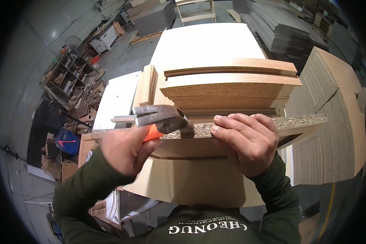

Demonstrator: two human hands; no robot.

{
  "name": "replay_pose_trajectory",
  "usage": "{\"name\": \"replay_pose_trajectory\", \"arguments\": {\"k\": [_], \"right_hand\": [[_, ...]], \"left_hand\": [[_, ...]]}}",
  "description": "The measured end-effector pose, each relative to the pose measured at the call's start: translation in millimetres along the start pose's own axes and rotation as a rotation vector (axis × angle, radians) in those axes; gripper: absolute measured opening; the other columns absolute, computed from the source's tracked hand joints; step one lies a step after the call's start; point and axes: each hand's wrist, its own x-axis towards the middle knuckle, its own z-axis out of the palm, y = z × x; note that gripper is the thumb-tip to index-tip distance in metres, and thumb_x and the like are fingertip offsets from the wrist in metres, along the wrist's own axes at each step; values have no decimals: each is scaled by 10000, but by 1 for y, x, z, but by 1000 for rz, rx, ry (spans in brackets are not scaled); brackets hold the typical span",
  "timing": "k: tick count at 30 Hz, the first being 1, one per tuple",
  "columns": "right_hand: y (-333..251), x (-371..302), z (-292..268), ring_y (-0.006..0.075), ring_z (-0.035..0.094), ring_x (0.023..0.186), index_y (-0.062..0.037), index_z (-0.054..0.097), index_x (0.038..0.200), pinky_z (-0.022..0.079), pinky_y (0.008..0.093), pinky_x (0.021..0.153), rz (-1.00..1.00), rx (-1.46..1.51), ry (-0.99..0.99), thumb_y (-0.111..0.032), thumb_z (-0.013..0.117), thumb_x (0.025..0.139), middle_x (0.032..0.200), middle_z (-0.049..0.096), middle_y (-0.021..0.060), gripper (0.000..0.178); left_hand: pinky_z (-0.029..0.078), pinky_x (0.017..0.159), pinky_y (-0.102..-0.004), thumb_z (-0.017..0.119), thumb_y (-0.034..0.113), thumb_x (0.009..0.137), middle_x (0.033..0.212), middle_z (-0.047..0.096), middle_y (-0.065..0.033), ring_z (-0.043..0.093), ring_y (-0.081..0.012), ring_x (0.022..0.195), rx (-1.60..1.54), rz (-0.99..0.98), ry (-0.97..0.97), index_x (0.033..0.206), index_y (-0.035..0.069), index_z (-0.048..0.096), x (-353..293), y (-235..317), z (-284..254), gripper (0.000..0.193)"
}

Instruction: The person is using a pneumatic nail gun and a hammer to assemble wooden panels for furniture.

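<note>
My left hand, slightly blurred, is closed round the orange handle of a claw hammer. The dark hammer head lies over the raw edge of a particle board panel, its striking face at that edge. My right hand grips the same panel to the right of the hammer, fingers over the top edge and thumb side toward the hammer. The panel stands on edge across the bench in front of me. Whether a small fastener sits under the hammer is hidden.
Behind the panel lies a stack of wood-faced boards, with a white sheet beyond. Tall board stacks rise on the right. Shelving with offcuts and a blue barrel stand at the left.
</note>
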Motion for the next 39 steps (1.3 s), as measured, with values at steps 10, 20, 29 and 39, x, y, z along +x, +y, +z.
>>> {"name": "replay_pose_trajectory", "arguments": {"k": [10,20,29,39], "right_hand": [[-4,-3,-2,150,609,777,-132,647,791,433,262,668,-10,22,12,-151,621,699,847,650,24,97],[20,-26,-32,156,600,853,-185,649,863,394,325,804,113,-103,-61,-218,662,684,922,646,-13,182],[24,-23,-26,147,598,840,-175,652,836,391,299,752,111,-55,-1,-205,654,700,902,650,-9,140],[10,-13,-34,138,597,810,-165,651,814,396,286,738,46,33,91,-192,653,696,878,651,-10,121]], "left_hand": [[421,452,-311,576,180,791,590,537,-114,525,-253,457,-181,-54,135,892,13,513,-4,8,-12,205],[425,484,-336,566,168,794,597,532,-142,535,-293,516,3,-16,1,931,17,536,4,12,-5,206],[430,456,-380,564,181,792,575,539,-120,547,-293,484,39,38,-43,931,-4,546,17,23,10,232],[475,569,-274,439,237,888,759,564,-78,567,-203,662,-492,-111,360,987,10,510,-16,54,-54,257]]}}
